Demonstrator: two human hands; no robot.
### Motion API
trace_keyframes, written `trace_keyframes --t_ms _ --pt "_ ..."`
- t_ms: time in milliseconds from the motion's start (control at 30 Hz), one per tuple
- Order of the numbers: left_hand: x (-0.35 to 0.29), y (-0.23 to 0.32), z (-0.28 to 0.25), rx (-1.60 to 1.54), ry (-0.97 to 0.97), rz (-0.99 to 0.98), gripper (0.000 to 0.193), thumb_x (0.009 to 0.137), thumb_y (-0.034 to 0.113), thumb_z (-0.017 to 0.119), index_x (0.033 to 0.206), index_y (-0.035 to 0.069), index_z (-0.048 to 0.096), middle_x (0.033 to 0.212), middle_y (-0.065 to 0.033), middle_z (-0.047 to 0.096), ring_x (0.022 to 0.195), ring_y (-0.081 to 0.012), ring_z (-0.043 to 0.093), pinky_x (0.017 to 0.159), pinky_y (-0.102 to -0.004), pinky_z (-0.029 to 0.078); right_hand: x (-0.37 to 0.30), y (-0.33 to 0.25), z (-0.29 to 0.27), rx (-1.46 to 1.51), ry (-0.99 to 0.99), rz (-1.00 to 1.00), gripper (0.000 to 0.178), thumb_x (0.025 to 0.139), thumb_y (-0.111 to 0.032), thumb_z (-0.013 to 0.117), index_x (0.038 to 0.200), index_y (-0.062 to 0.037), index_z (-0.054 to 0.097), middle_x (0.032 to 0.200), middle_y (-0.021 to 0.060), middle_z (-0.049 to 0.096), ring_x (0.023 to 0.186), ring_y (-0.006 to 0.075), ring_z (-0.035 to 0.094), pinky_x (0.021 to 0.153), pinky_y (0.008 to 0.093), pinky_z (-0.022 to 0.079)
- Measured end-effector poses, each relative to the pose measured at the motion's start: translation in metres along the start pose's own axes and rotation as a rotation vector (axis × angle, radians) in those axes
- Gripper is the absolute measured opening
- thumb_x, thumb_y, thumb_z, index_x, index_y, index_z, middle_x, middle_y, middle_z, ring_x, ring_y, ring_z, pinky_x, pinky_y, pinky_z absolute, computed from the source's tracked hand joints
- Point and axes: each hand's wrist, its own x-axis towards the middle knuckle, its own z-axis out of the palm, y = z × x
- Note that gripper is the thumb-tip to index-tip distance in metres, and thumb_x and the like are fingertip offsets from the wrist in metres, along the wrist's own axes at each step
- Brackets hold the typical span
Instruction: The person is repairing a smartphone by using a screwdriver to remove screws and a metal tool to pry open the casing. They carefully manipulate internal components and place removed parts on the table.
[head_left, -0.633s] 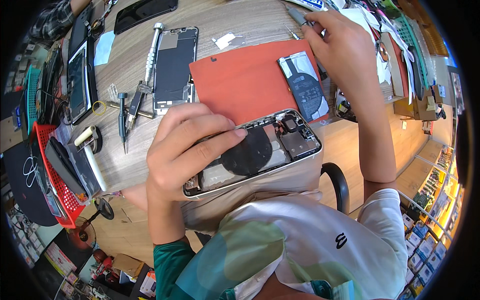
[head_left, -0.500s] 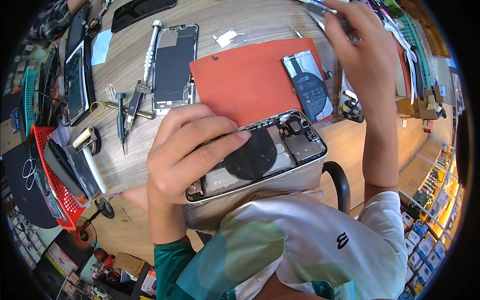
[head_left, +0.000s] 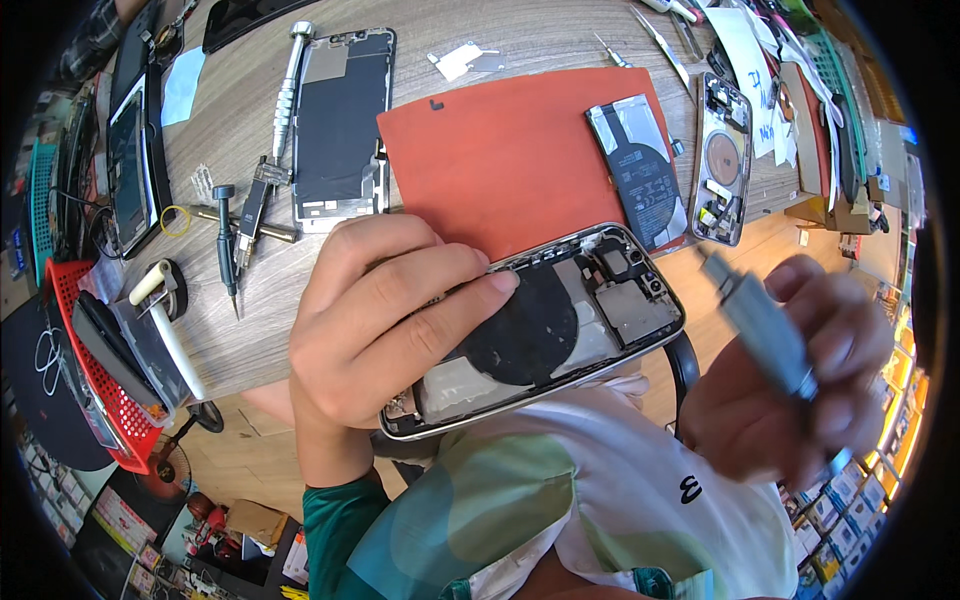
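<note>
My left hand [head_left: 375,315] grips an opened phone housing [head_left: 620,370] by its far long edge and left end, tilted above my lap. Inside the housing show a black round pad, a camera module and metal plates. To the right of it, my right hand [head_left: 800,380] is closed round a thick grey tool with a narrow tip [head_left: 760,325], blurred by motion; its exact kind is unclear. The tip points up and left, apart from the housing. Beyond the housing lies a red mat [head_left: 500,150], with a black phone battery [head_left: 645,185] on its right end.
A phone screen [head_left: 345,120] lies face down beside a silver screwdriver [head_left: 288,95]. A dark screwdriver [head_left: 225,240] rests nearer. Another opened phone housing [head_left: 722,150] and tweezers [head_left: 660,45] are at the right. A red basket [head_left: 115,400] stands at the left edge.
My right hand has come down from the far right of the table to beside the housing, bringing the grey tool. My left hand keeps its grip; the housing sits slightly farther right in view.
</note>
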Motion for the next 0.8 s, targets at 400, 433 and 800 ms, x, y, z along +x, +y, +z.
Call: trace_keyframes --t_ms 400,433,800 --pt "-0.001 0.008 -0.004 0.004 -0.03 -0.067 0.035 0.066 0.016 0.079 0.099 0.01 0.088 0.103 -0.0028 0.078 0.097 -0.0246 0.068 0.084 -0.0366 0.058 -0.005 -0.011 0.026 -0.033 -0.386 0.128 0.035 0.111 -0.03 0.067 0.123 -0.0078 0.042 0.119 0.0321 0.076 0.111 0.0487 0.079 0.117 0.0808 0.036" --pt "-0.001 0.008 -0.003 0.0 -0.03 -0.066 0.035 0.066 0.016 0.078 0.099 0.01 0.088 0.103 -0.0029 0.078 0.097 -0.0246 0.068 0.084 -0.0367 0.058 -0.005 -0.014 0.027 -0.029 -0.374 0.157 0.033 0.111 -0.026 0.067 0.122 -0.0085 0.042 0.119 0.0313 0.077 0.111 0.048 0.079 0.119 0.0821 0.03" --pt "-0.004 0.003 -0.001 -0.028 -0.009 -0.035 0.036 0.066 0.016 0.08 0.101 0.008 0.087 0.104 -0.0045 0.078 0.098 -0.026 0.068 0.085 -0.0379 0.059 -0.003 -0.018 0.033 -0.139 -0.379 0.205 0.024 0.112 -0.017 0.062 0.121 -0.0113 0.041 0.114 0.0255 0.08 0.107 0.0416 0.082 0.126 0.0817 0.011"
